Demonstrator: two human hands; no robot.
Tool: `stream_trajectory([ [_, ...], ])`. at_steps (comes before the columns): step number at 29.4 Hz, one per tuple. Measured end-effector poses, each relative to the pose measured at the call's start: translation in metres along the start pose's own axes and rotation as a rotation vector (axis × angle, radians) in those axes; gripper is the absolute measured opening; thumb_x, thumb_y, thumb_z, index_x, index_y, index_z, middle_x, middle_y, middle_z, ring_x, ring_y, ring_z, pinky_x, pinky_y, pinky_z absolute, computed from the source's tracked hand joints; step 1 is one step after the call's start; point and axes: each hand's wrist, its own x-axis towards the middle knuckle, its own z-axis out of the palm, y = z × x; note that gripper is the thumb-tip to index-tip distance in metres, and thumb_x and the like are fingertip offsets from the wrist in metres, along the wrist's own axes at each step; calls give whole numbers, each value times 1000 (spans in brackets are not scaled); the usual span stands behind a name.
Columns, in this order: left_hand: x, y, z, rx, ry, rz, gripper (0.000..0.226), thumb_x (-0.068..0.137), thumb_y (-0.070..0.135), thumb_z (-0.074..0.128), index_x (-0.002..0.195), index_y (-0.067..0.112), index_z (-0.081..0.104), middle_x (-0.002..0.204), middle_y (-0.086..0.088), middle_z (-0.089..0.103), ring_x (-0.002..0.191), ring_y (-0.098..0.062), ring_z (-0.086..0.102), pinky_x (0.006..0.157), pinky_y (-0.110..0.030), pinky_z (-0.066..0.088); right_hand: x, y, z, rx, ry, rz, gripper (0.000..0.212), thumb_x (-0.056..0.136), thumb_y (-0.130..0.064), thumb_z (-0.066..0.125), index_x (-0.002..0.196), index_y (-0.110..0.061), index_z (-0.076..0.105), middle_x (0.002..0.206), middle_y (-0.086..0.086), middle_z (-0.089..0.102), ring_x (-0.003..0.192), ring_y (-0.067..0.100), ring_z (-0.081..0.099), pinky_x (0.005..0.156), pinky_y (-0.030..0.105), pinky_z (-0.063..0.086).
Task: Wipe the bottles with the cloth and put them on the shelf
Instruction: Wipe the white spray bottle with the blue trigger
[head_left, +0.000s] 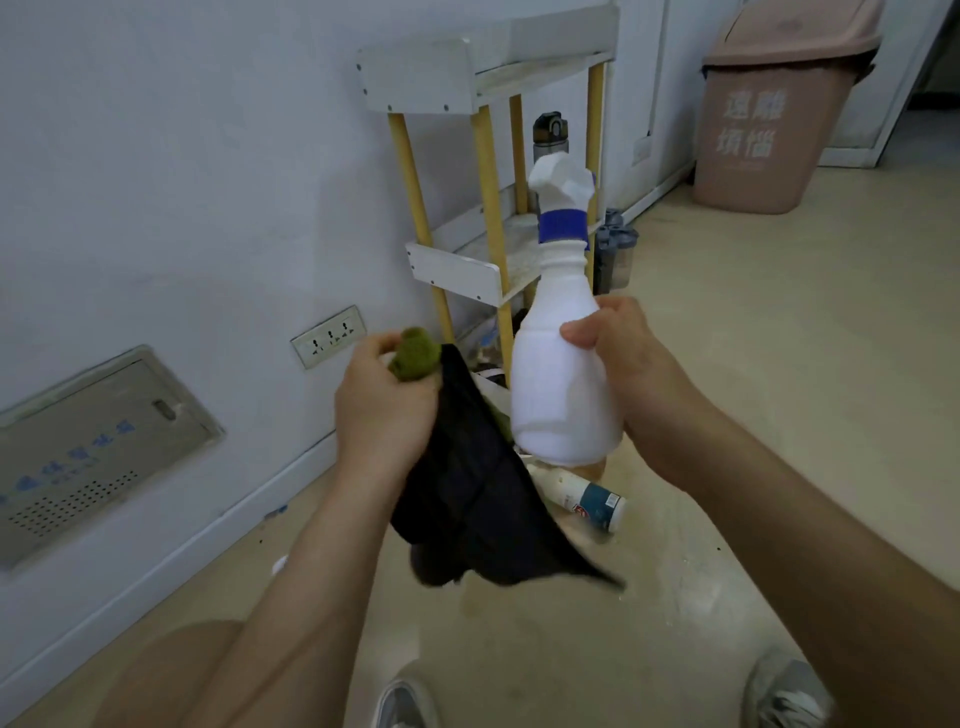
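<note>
Left hand (382, 410) grips cloth (467, 493), right hand (631, 374) bottle (561, 395).

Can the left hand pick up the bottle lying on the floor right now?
Probably not yet. The left hand grips the dark cloth, which hangs partly in front of the floor bottle, so its fingers are busy. It would have to let go first.

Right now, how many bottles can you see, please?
4: spray bottle in right hand, labelled bottle on floor, dark-capped bottle on shelf, grey bottle beside it; cloth may hide more.
</note>
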Motion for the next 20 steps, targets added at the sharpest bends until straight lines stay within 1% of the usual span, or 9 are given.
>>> stream_trajectory([
  [2, 4, 4, -3, -353, -11, -211, 24, 79, 10, 72, 103, 9, 68, 91, -9, 72, 90, -30, 69, 77, -39, 60, 1, 1, 5, -1, 11, -24, 13, 90, -38, 54, 95, -36, 42, 104, -2, 55, 87, 20, 60, 68, 34, 51],
  [4, -7, 19, 0, -671, -123, -344, 22, 78, 0, 70, 100, 0, 70, 89, -15, 72, 83, -30, 70, 72, -38, 60, -3, 3, 18, -31, 25, -19, 16, 79, -46, 57, 90, -37, 49, 100, -6, 60, 89, 23, 62, 75, 41, 52],
  [7, -25, 34, 2, -971, -453, -332, 37, 78, 20, 64, 109, 1, 68, 104, -13, 72, 96, -26, 69, 85, -35, 58, -1, 13, 30, 44, 152, 8, 23, 62, -55, 56, 74, -36, 63, 93, -2, 66, 99, 34, 63, 93, 57, 49],
  [10, -35, 35, 0, -761, -623, -216, 53, 82, 52, 50, 115, 15, 71, 118, 0, 71, 111, -12, 66, 94, -28, 53, 9, 23, 25, 220, 186, 111, 34, 77, -59, 55, 83, -30, 72, 98, 5, 73, 101, 33, 68, 100, 52, 49],
  [13, -43, 24, 12, -438, -499, 115, 34, 81, 42, 64, 112, 30, 71, 126, 11, 66, 117, 0, 60, 98, -19, 48, 15, 30, 24, 318, 89, 155, 47, 85, -60, 58, 98, -19, 77, 102, 8, 76, 103, 28, 70, 103, 49, 49],
  [15, -43, 21, 20, -379, -417, 211, 44, 83, 32, 75, 123, 43, 60, 119, 25, 65, 112, 9, 58, 93, -14, 48, 16, 33, 28, 218, 58, 88, 37, 88, -50, 58, 90, -19, 78, 98, 6, 76, 101, 26, 70, 98, 43, 52],
  [17, -35, 18, 23, -389, -318, 131, 39, 91, 29, 66, 124, 44, 52, 103, 30, 65, 96, 16, 60, 82, -8, 48, 6, 30, 35, -16, 67, -31, 33, 97, -38, 51, 84, -16, 72, 90, 1, 74, 90, 20, 68, 81, 30, 53],
  [19, -27, 25, 18, -463, -325, -68, 12, 96, 32, 56, 107, 31, 61, 85, 18, 71, 80, 3, 67, 70, -13, 53, -4, 32, 40, -156, 24, -108, 38, 98, -45, 46, 82, -15, 64, 86, 5, 71, 83, 24, 66, 74, 34, 52],
  [20, -24, 26, 15, -504, -365, -158, 17, 97, 35, 54, 97, 24, 66, 79, 11, 74, 74, -4, 69, 66, -17, 55, -10, 34, 42, -177, -7, -117, 43, 94, -52, 46, 83, -14, 64, 87, 8, 70, 84, 27, 66, 75, 39, 52],
])
